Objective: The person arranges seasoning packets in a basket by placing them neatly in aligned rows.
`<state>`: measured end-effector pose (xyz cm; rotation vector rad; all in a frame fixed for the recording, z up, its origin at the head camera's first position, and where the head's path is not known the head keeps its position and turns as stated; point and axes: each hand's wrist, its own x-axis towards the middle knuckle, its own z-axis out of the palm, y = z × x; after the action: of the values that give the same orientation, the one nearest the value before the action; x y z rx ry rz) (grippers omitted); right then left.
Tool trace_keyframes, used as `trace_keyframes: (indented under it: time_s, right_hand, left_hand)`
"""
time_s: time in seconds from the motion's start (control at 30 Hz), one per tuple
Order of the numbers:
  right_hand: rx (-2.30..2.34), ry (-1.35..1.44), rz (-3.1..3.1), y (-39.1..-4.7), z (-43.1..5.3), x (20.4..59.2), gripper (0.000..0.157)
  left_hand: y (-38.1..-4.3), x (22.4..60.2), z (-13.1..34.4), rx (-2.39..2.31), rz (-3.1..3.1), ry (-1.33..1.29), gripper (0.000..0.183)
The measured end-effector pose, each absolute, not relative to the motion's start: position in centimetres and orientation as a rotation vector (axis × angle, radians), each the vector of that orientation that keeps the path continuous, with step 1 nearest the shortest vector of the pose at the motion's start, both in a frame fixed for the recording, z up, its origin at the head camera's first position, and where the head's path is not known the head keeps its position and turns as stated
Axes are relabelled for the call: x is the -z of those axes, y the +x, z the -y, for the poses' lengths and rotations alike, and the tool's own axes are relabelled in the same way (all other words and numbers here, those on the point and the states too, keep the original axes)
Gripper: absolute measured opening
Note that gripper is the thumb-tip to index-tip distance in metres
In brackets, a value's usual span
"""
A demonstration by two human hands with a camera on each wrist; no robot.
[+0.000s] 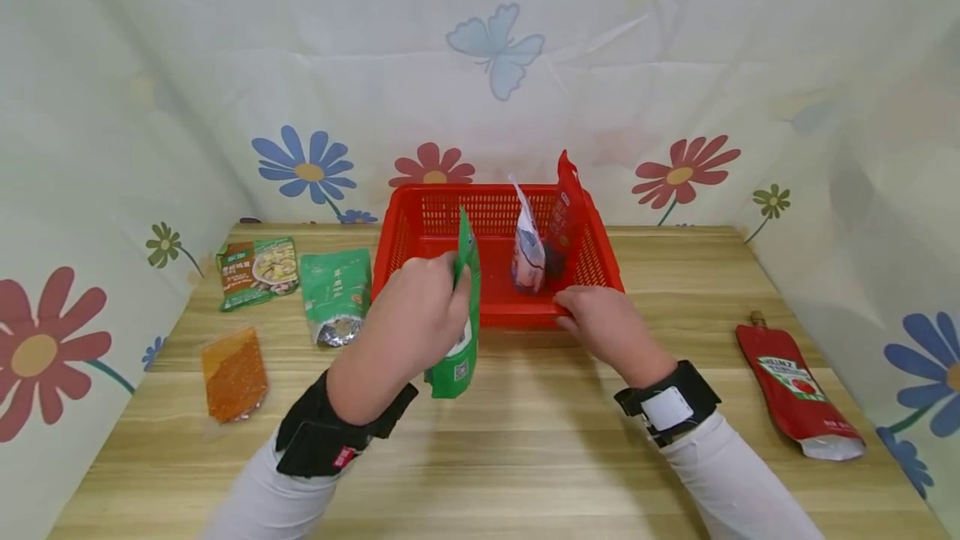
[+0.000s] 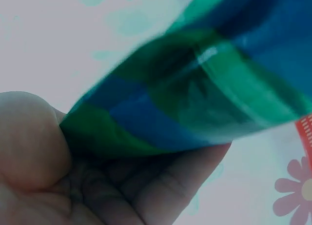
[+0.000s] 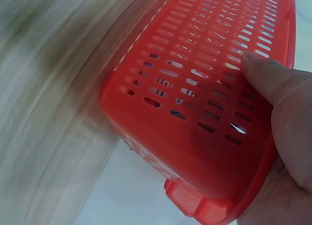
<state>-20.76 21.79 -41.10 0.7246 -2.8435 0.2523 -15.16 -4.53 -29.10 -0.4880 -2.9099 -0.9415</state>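
My left hand (image 1: pixel 411 307) grips a green food pouch (image 1: pixel 459 367), which hangs upright over the front left part of a red plastic basket (image 1: pixel 517 315). In the left wrist view, thumb and fingers close on the edge of this green and blue pouch (image 2: pixel 195 98). The right hand (image 1: pixel 609 325) holds the basket's front right rim, its thumb lying on the slotted wall (image 3: pixel 214 108) in the right wrist view. Inside the basket stand a white and purple bag (image 1: pixel 528 252) and a red bag (image 1: pixel 567 211), both at the right.
On the wooden table's left lie a green meal packet (image 1: pixel 258 272), another green pouch (image 1: pixel 337 290) and an orange sachet (image 1: pixel 234 373). A red Heinz ketchup pouch (image 1: pixel 798 390) lies at the right. A flowered curtain (image 1: pixel 337 65) encloses the back and sides.
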Motion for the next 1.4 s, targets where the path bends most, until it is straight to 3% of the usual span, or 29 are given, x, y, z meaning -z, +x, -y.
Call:
trace_keyframes:
  time_s: [0.33, 0.73, 1.4]
  right_hand:
    - [-0.264, 0.714, 2.854, -20.8, -22.0, 41.3, 0.026]
    - [-0.256, 0.742, 2.833, -20.7, -21.9, 41.2, 0.021]
    - [-0.227, 0.733, 2.830, -20.7, -22.1, 41.3, 0.019]
  left_hand:
    - [-21.0, 25.5, 3.0, 0.845, 3.089, -0.403, 0.024]
    - [-28.0, 25.7, 0.3, 0.780, 3.214, -0.289, 0.021]
    - [-33.0, 31.0, -3.0, 0.901, 3.276, -0.097, 0.030]
